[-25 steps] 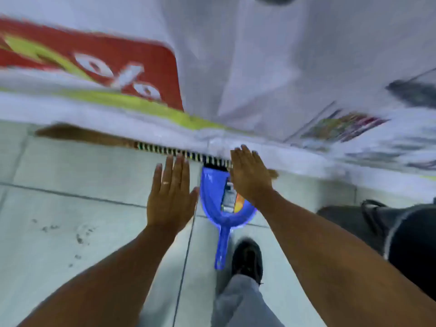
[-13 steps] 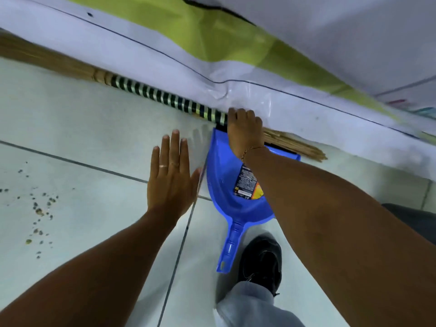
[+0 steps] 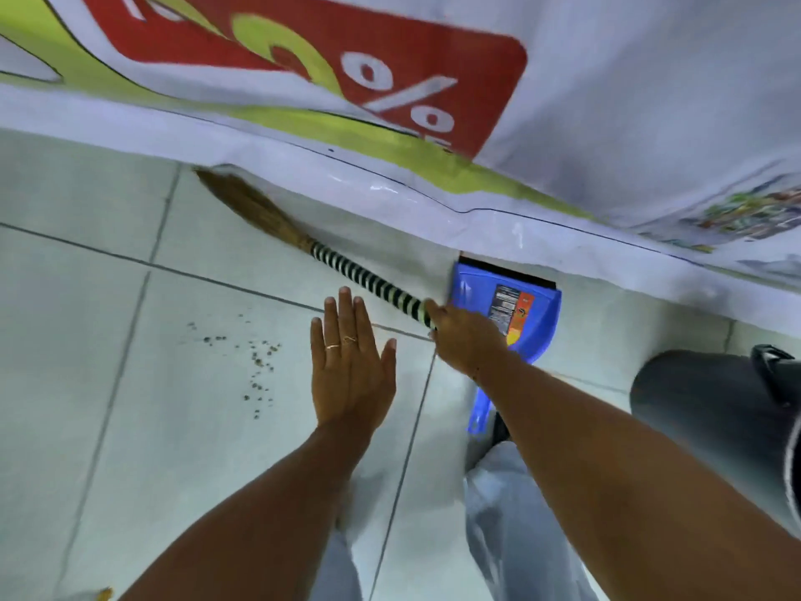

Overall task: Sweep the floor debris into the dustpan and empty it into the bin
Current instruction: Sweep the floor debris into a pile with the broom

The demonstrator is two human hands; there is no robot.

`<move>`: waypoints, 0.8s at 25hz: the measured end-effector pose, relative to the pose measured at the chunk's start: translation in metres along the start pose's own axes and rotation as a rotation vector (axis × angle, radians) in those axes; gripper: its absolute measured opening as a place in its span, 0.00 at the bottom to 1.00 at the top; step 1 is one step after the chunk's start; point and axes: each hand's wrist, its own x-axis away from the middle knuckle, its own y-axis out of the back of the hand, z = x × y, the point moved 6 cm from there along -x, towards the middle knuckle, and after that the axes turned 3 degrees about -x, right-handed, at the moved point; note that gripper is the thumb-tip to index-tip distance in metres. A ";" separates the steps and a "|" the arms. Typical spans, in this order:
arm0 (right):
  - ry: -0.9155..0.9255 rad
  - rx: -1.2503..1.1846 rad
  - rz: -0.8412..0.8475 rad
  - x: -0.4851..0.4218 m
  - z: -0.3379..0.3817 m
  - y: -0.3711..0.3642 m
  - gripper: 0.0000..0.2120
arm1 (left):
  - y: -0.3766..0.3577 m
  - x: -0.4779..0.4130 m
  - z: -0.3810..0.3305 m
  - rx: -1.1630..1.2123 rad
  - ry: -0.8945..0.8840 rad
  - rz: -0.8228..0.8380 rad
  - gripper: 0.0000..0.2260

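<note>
A straw broom (image 3: 346, 266) with a black-and-white striped handle slants across the tiled floor, bristles toward the upper left by the banner. My right hand (image 3: 466, 340) is shut on the handle's near end. A blue dustpan (image 3: 531, 323) with a label lies flat beside that hand, its mouth under the banner's hem and its handle pointing toward me. My left hand (image 3: 351, 366) hovers flat above the floor, fingers apart, holding nothing. Small brown debris (image 3: 255, 366) is scattered on the tile left of my left hand.
A printed white banner (image 3: 607, 123) with red and green graphics hangs along the far side down to the floor. A dark round bin (image 3: 711, 427) stands at the right edge. My legs in light trousers (image 3: 511, 514) are below the dustpan.
My right hand closed on the broom handle and drew it away from the banner, off the dustpan's mouth. The view swung left, bringing the debris and bin into sight. The left hand stayed open.
</note>
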 end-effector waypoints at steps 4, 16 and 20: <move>-0.107 -0.024 0.104 0.060 0.073 -0.015 0.22 | 0.043 0.045 0.068 -0.042 -0.060 0.017 0.29; -0.248 -0.207 -0.122 0.242 0.132 -0.052 0.24 | 0.080 0.194 0.130 -0.018 -0.015 0.097 0.29; -0.492 -0.373 -0.065 0.297 0.114 -0.107 0.21 | 0.080 0.231 0.131 0.117 0.004 0.109 0.29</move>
